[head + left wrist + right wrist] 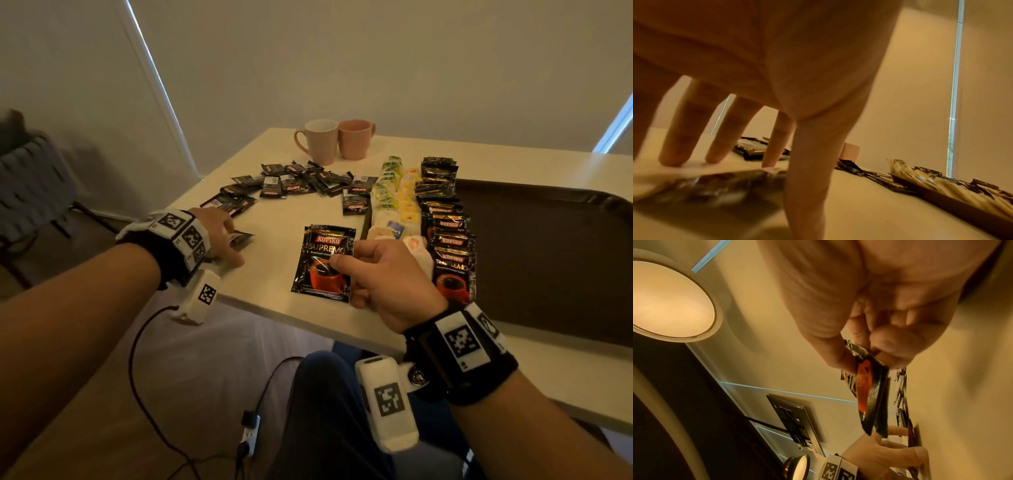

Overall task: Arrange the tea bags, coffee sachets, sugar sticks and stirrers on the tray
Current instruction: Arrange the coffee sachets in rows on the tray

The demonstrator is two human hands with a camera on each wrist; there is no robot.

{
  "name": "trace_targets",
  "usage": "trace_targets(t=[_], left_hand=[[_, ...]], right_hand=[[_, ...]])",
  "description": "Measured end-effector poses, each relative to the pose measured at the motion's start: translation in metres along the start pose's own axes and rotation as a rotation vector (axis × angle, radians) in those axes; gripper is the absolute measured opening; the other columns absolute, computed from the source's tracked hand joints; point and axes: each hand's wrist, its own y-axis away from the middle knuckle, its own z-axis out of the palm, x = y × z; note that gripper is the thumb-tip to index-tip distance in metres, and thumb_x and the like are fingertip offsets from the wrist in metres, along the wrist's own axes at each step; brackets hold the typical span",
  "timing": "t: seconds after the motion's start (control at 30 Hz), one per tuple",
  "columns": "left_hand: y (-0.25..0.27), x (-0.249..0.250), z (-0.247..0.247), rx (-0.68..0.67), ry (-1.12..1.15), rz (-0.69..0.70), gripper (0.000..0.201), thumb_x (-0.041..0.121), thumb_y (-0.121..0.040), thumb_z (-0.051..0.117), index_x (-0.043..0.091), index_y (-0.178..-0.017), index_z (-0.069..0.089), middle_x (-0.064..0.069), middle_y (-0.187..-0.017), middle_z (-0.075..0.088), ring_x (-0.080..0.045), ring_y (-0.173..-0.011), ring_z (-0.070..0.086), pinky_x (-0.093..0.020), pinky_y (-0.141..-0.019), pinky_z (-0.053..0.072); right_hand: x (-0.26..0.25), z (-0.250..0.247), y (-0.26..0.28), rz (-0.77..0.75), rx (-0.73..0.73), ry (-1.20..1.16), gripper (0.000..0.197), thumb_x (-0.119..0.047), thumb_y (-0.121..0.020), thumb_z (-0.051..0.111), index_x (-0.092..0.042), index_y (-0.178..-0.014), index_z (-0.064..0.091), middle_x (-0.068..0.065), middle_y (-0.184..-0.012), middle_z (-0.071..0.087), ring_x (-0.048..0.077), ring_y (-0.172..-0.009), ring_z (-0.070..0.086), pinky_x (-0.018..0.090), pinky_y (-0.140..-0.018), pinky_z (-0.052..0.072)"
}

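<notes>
My right hand (344, 279) pinches a black Kopiko coffee sachet (323, 262) upright above the white table (270, 277); in the right wrist view the sachet (872, 395) looks like a thin stack in that hand (865, 356). My left hand (235, 245) rests near the table's left edge, its straight fingers (774, 151) touching a flat dark sachet (719, 185). The brown tray (548, 260) on the right carries a row of coffee sachets (450, 240), yellow tea bags (407, 200) and green tea bags (387, 181) along its left side.
Several loose black sachets (294, 185) lie in an arc on the table behind my hands. Two pink mugs (330, 140) stand at the far edge. Most of the tray's floor is bare. A cable hangs below the table's front edge.
</notes>
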Motion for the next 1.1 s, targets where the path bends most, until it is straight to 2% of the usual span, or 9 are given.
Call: trace_targets(t=[0.2, 0.27, 0.37, 0.47, 0.57, 0.73, 0.87, 0.93, 1.1], left_hand=[[0.000, 0.012, -0.004, 0.192, 0.064, 0.118, 0.029, 0.026, -0.088, 0.070, 0.019, -0.116, 0.066, -0.002, -0.103, 0.061, -0.019, -0.088, 0.057, -0.029, -0.072, 0.045], [0.008, 0.019, -0.011, 0.177, 0.270, 0.178, 0.025, 0.016, -0.090, 0.068, 0.012, -0.114, 0.063, -0.006, -0.103, 0.065, -0.022, -0.091, 0.063, -0.035, -0.076, 0.053], [0.030, 0.025, -0.027, 0.008, 0.631, 0.340, 0.017, 0.010, -0.089, 0.068, 0.022, -0.102, 0.067, -0.006, -0.106, 0.070, -0.025, -0.094, 0.068, -0.040, -0.078, 0.059], [0.049, 0.028, -0.044, -0.067, 0.653, 0.511, 0.023, 0.016, -0.092, 0.065, 0.033, -0.104, 0.074, -0.003, -0.104, 0.069, -0.020, -0.084, 0.063, -0.030, -0.064, 0.055], [0.060, 0.040, -0.056, -0.108, 0.492, 0.644, 0.026, 0.021, -0.089, 0.068, 0.036, -0.109, 0.071, 0.007, -0.106, 0.068, -0.014, -0.082, 0.064, -0.021, -0.059, 0.052], [0.067, 0.070, -0.050, -0.229, 0.461, 0.723, 0.044, 0.035, -0.061, 0.079, 0.023, -0.100, 0.064, 0.002, -0.085, 0.076, -0.018, -0.083, 0.072, -0.034, -0.078, 0.057], [0.058, 0.092, -0.032, -0.033, 0.592, 0.766, 0.028, 0.027, -0.067, 0.086, 0.018, -0.085, 0.067, 0.000, -0.075, 0.071, -0.013, -0.061, 0.064, -0.033, -0.064, 0.054], [0.053, 0.098, -0.025, 0.065, 0.619, 0.749, 0.025, 0.027, -0.069, 0.087, 0.019, -0.082, 0.067, 0.000, -0.073, 0.070, -0.010, -0.060, 0.062, -0.034, -0.064, 0.054], [0.046, 0.101, -0.018, 0.142, 0.672, 0.749, 0.026, 0.030, -0.071, 0.086, 0.018, -0.083, 0.067, -0.002, -0.078, 0.071, -0.011, -0.063, 0.063, -0.031, -0.060, 0.052]], right_hand=[[-0.002, -0.004, 0.006, 0.006, 0.002, -0.026, 0.005, -0.008, -0.094, 0.063, -0.006, -0.095, 0.066, 0.003, -0.071, 0.072, 0.008, -0.054, 0.063, 0.024, -0.048, 0.044], [-0.006, -0.007, 0.005, -0.005, 0.034, -0.073, 0.012, -0.004, -0.093, 0.063, 0.005, -0.099, 0.065, 0.012, -0.083, 0.075, 0.021, -0.074, 0.073, 0.035, -0.065, 0.057], [-0.013, -0.012, 0.003, 0.005, 0.095, -0.080, 0.025, -0.001, -0.091, 0.062, 0.019, -0.105, 0.057, 0.029, -0.106, 0.068, 0.034, -0.094, 0.072, 0.048, -0.082, 0.059], [-0.019, -0.017, 0.003, 0.059, 0.111, -0.114, 0.010, -0.001, -0.093, 0.060, 0.006, -0.086, 0.061, 0.023, -0.093, 0.070, 0.033, -0.089, 0.074, 0.050, -0.076, 0.061], [-0.021, -0.019, 0.003, 0.068, 0.130, -0.127, 0.005, -0.004, -0.094, 0.060, -0.002, -0.091, 0.064, 0.015, -0.092, 0.072, 0.028, -0.083, 0.075, 0.048, -0.075, 0.061], [-0.020, -0.017, 0.001, 0.004, 0.165, 0.007, 0.009, -0.005, -0.094, 0.060, -0.008, -0.093, 0.068, 0.013, -0.094, 0.075, 0.025, -0.085, 0.074, 0.051, -0.079, 0.058], [-0.018, -0.010, 0.001, -0.011, 0.111, 0.008, 0.012, -0.005, -0.098, 0.055, -0.005, -0.099, 0.067, 0.009, -0.089, 0.075, 0.024, -0.083, 0.072, 0.049, -0.079, 0.058], [-0.019, -0.008, 0.002, 0.009, 0.089, -0.061, 0.016, -0.008, -0.101, 0.049, -0.010, -0.103, 0.064, 0.009, -0.092, 0.074, 0.025, -0.083, 0.072, 0.049, -0.074, 0.058], [-0.019, -0.010, 0.001, 0.005, 0.053, -0.239, 0.015, -0.014, -0.105, 0.044, -0.012, -0.099, 0.058, -0.006, -0.066, 0.073, 0.017, -0.066, 0.072, 0.041, -0.053, 0.059]])
